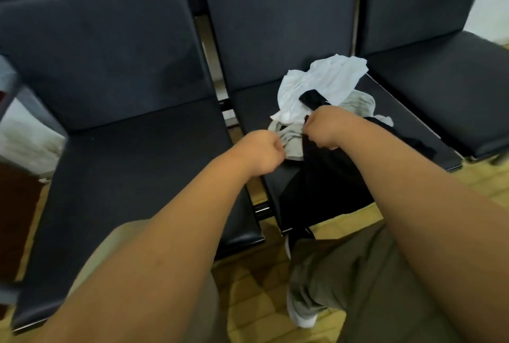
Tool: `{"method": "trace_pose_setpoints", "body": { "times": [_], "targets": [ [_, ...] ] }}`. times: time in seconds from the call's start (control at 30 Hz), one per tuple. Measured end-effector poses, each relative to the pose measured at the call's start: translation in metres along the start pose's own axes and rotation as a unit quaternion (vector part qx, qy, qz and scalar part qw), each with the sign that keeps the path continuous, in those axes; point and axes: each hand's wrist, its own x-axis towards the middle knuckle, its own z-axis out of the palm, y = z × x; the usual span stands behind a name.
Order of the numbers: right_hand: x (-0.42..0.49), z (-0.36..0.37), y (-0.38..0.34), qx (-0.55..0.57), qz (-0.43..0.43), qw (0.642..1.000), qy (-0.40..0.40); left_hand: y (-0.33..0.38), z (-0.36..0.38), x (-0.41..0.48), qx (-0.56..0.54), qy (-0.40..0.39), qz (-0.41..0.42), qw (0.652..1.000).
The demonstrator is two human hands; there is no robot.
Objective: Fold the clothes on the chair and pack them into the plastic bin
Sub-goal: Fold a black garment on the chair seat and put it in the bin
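A heap of clothes lies on the middle black chair seat (253, 106): a crumpled white garment (322, 81) at the back, a grey garment (292, 141) under it, and a black garment (322, 183) spilling over the front edge. A small black object (312, 99) rests on the white garment. My left hand (261, 152) is fisted at the grey garment's left edge, apparently gripping it. My right hand (327, 129) is closed on the top of the black garment. No plastic bin is in view.
Black padded seats stand to the left (132, 166) and right (446, 89) of the middle one, joined in a row. Yellow tiled floor (256, 296) lies below, with my legs in olive trousers and a white shoe (305, 320).
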Motion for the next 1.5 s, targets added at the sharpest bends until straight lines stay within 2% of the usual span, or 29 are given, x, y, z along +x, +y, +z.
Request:
{"method": "trace_pose_setpoints", "body": {
  "times": [0.03,0.1,0.17,0.23,0.3,0.37,0.47,0.63,0.73,0.83,0.93,1.03,1.13,1.23,1.3,1.5],
  "targets": [
    [0.01,0.001,0.011,-0.021,0.005,1.0,-0.019,0.003,0.011,0.003,0.044,-0.022,0.012,0.999],
    [0.019,0.004,0.026,0.007,0.033,0.998,-0.046,0.009,0.031,0.004,0.115,-0.061,0.033,0.991],
    [0.018,0.007,0.038,0.03,0.034,0.998,-0.034,0.011,0.05,0.005,0.142,-0.094,0.03,0.985],
    [0.014,0.013,0.044,0.044,0.04,0.997,-0.039,0.008,0.066,0.006,0.16,-0.099,0.025,0.982],
    [0.011,0.016,0.048,0.026,0.03,0.994,-0.1,0.007,0.075,0.01,0.162,-0.088,0.025,0.983],
    [0.007,0.015,0.049,-0.007,0.003,0.99,-0.14,0.006,0.077,0.014,0.136,-0.098,0.021,0.986],
    [-0.002,0.011,0.051,-0.012,-0.048,0.987,-0.151,0.005,0.066,0.014,0.061,-0.091,0.022,0.994],
    [-0.009,0.001,0.051,0.003,-0.112,0.986,-0.125,0.012,0.016,-0.001,-0.128,0.014,0.028,0.991],
    [-0.012,-0.005,0.043,0.036,-0.155,0.986,-0.044,0.009,-0.01,-0.014,-0.278,0.031,0.023,0.96],
    [-0.017,-0.015,0.029,0.087,-0.202,0.973,0.075,0.002,-0.03,-0.03,-0.365,0.046,0.046,0.929],
    [-0.03,-0.025,0.009,0.2,-0.228,0.934,0.188,-0.004,-0.05,-0.048,-0.456,0.082,0.094,0.881],
    [-0.047,-0.031,-0.018,0.288,-0.248,0.895,0.235,-0.013,-0.069,-0.067,-0.519,0.099,0.128,0.839],
    [-0.064,-0.031,-0.05,0.33,-0.275,0.871,0.239,-0.025,-0.09,-0.091,-0.577,0.109,0.146,0.796],
    [-0.084,-0.026,-0.084,0.357,-0.32,0.849,0.22,-0.042,-0.11,-0.118,-0.654,0.126,0.156,0.729],
    [-0.098,-0.021,-0.106,0.361,-0.347,0.842,0.199,-0.055,-0.123,-0.136,-0.684,0.148,0.154,0.697],
    [-0.132,-0.001,-0.171,0.342,-0.419,0.839,0.06,-0.107,-0.153,-0.19,-0.69,0.24,0.15,0.666]
  ]
}}
